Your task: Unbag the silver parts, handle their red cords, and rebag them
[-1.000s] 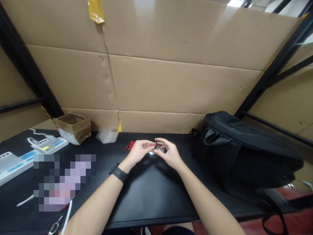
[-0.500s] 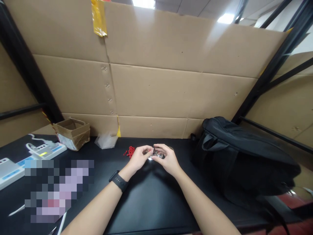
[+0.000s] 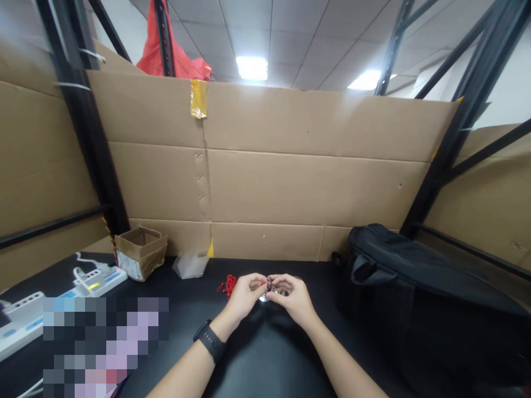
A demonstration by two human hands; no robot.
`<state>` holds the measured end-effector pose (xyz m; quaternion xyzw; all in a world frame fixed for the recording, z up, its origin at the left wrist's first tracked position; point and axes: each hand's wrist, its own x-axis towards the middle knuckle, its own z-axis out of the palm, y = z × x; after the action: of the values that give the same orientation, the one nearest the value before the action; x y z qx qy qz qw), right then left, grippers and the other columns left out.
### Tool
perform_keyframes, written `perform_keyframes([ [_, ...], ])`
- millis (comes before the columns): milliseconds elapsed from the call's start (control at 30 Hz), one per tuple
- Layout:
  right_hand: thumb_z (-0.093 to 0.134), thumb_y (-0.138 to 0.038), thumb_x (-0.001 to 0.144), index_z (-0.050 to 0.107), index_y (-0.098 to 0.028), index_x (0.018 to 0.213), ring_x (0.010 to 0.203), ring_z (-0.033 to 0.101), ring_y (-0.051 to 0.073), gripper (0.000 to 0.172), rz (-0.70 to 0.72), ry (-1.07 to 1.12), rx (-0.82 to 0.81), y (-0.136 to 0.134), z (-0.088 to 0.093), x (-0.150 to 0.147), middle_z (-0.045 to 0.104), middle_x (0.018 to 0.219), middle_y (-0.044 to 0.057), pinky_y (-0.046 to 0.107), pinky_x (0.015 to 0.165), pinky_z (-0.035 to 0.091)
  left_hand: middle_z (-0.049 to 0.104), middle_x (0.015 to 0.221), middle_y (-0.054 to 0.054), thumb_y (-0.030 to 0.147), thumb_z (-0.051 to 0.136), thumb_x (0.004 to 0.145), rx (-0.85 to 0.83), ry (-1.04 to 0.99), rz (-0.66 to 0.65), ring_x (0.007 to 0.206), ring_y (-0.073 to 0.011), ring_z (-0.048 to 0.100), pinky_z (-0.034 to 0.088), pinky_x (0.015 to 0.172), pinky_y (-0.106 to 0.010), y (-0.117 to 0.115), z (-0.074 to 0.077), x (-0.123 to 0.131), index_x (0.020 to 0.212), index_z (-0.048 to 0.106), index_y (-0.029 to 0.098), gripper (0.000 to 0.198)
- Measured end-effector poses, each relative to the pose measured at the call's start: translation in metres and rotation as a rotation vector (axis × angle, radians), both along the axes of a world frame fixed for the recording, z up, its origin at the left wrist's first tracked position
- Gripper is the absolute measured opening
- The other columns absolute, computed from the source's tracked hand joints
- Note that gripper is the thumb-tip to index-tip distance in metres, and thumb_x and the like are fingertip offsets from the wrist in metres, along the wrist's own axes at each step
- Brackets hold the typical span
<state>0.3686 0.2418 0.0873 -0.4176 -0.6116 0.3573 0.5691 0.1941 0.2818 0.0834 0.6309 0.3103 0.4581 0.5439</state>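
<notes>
My left hand (image 3: 248,296) and my right hand (image 3: 293,294) meet over the black table, fingertips pinched close together. Between them stands a small dark, shiny round piece (image 3: 269,283), gripped by the right fingertips. A bit of red shows at the left fingertips, too small to make out its kind. Just under the fingers lies something silvery (image 3: 264,298), mostly hidden by the hands. Beside my left hand sits a pile of small red cord-like pieces (image 3: 229,285), one lying slightly apart. A black watch (image 3: 210,340) is on my left wrist.
A large black bag (image 3: 398,287) takes up the right side. At the back left are a small open cardboard box (image 3: 143,254) and a clear plastic bag (image 3: 191,266). White power strips (image 3: 103,283) lie at far left. A cardboard wall (image 3: 265,188) closes the back.
The camera has tilted upward, so everything sits lower in view and more ceiling shows. Both hands keep their pinch around the small pieces.
</notes>
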Motion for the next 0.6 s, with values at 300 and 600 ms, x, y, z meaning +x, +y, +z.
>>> perform_keyframes([
  [300, 0.09, -0.037, 0.063, 0.071, -0.023, 0.084, 0.089, 0.075, 0.03, 0.032, 0.01, -0.01, -0.022, -0.005, 0.006, -0.001, 0.077, 0.104, 0.009, 0.043, 0.08, 0.061, 0.074, 0.083, -0.009, 0.047, 0.073, 0.079, 0.065, 0.054, -0.037, 0.077, -0.0222, 0.067, 0.049, 0.073, -0.032, 0.005, -0.011, 0.006, 0.082, 0.072, 0.018, 0.029],
  [600, 0.089, -0.033, 0.065, 0.072, -0.021, 0.102, 0.095, 0.074, 0.027, 0.042, 0.089, -0.052, -0.032, -0.007, 0.011, 0.001, 0.077, 0.105, 0.009, 0.041, 0.085, 0.059, 0.072, 0.083, -0.006, 0.034, 0.063, 0.087, 0.325, 0.237, 0.073, 0.082, -0.0208, 0.063, 0.046, 0.079, -0.029, -0.007, 0.012, -0.007, 0.082, 0.072, 0.018, 0.018],
])
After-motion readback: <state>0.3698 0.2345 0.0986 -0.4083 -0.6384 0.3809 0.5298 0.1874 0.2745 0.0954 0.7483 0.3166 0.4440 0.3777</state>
